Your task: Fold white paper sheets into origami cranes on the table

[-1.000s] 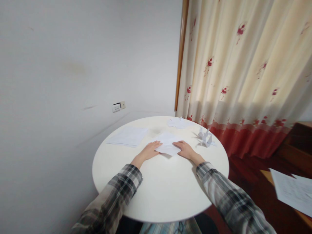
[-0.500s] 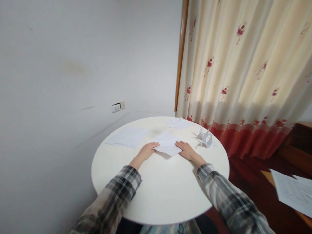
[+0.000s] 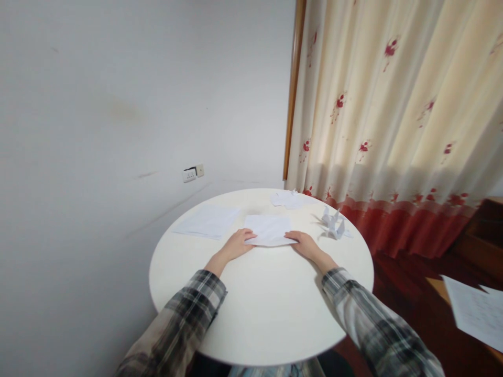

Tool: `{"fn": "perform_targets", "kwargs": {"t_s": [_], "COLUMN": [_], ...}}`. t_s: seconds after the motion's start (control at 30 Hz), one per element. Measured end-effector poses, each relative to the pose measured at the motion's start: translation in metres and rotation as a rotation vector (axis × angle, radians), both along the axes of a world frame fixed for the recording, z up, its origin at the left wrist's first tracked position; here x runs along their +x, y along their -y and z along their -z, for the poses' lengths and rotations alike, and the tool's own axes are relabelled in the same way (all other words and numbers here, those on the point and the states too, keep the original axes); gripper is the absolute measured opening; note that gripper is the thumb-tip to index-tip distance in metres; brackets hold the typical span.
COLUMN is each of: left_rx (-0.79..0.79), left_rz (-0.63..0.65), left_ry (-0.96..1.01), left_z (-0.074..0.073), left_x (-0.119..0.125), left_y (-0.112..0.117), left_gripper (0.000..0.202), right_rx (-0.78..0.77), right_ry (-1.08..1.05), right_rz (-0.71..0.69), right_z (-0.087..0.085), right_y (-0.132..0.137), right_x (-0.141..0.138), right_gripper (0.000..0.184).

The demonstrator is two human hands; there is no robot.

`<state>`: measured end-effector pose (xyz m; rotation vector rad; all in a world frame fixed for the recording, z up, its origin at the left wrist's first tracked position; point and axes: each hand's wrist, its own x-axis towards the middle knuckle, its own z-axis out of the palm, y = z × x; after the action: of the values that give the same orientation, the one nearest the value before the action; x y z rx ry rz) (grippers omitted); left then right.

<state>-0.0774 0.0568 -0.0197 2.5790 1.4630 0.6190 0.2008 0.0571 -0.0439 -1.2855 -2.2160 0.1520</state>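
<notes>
A white sheet of paper (image 3: 269, 229) lies near the middle of the round white table, its near edge toward me and slightly lifted. My left hand (image 3: 238, 244) grips its near left corner, thumb on top and the other fingers partly under the edge. At the near right corner, my right hand (image 3: 305, 244) holds the paper in the same way. Several folded paper cranes (image 3: 333, 224) stand to the right of my right hand. Left of the sheet lies a flat stack of white paper (image 3: 207, 221).
The round white table (image 3: 271, 309) stands by a wall with a socket (image 3: 189, 175). At its far edge are paper scraps (image 3: 288, 199). A floral curtain (image 3: 393, 131) hangs behind on the right. Printed sheets (image 3: 477, 311) lie on a wooden surface at lower right.
The paper has turned from a diamond, corner toward me, to a straight-edged position. Both hands now hold its near corners. The view has shifted slightly.
</notes>
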Motion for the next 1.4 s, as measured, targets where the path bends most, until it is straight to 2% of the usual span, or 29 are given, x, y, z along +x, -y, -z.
{"fn": "perform_targets", "kwargs": {"t_s": [0.17,0.27,0.37,0.47,0.53,0.63,0.7,0.8,0.83,0.9,1.1,1.4], "left_rx": [-0.111,-0.14,-0.173,-0.079,-0.024,-0.052,-0.086,-0.147,-0.138,-0.1,-0.094,-0.021], "left_rz": [-0.002,-0.014,0.001,0.096,0.163,0.187,0.131,-0.07,-0.158,-0.239,-0.14,-0.292], "left_ry": [0.178,0.325,0.41,0.337,0.287,0.31,0.371,0.447,0.435,0.419,0.449,0.16], "left_z": [0.011,0.015,0.016,0.015,0.014,0.015,0.017,0.023,0.024,0.026,0.022,0.01], "left_x": [-0.009,-0.01,-0.01,-0.012,-0.014,-0.015,-0.013,-0.01,-0.009,-0.007,-0.003,0.002], "left_y": [-0.01,-0.014,-0.013,-0.009,-0.008,-0.009,-0.013,-0.02,-0.022,-0.024,-0.02,-0.009], "left_gripper": [0.037,0.032,0.03,0.03,0.036,0.036,0.03,0.035,0.039,0.041,0.027,0.034], "right_rx": [-0.04,-0.028,-0.045,-0.013,0.04,0.075,0.074,0.038,0.018,-0.02,-0.037,-0.068], "right_ry": [-0.126,-0.194,-0.233,-0.175,-0.108,-0.021,-0.002,-0.076,-0.105,-0.148,-0.106,0.078], "right_rz": [0.119,0.066,-0.017,-0.024,-0.035,-0.058,-0.037,0.064,0.083,0.109,0.323,0.418], "right_z": [0.004,0.01,0.016,0.016,0.013,0.008,0.006,0.004,0.004,0.004,0.001,-0.014], "right_y": [-0.005,-0.007,-0.009,-0.01,-0.009,-0.007,-0.006,-0.006,-0.006,-0.007,-0.006,0.008], "right_x": [0.009,0.012,0.013,0.014,0.014,0.014,0.014,0.011,0.011,0.009,0.005,-0.003], "right_gripper": [0.023,0.017,0.028,0.038,0.039,0.038,0.035,0.019,0.02,0.027,0.035,0.035]}}
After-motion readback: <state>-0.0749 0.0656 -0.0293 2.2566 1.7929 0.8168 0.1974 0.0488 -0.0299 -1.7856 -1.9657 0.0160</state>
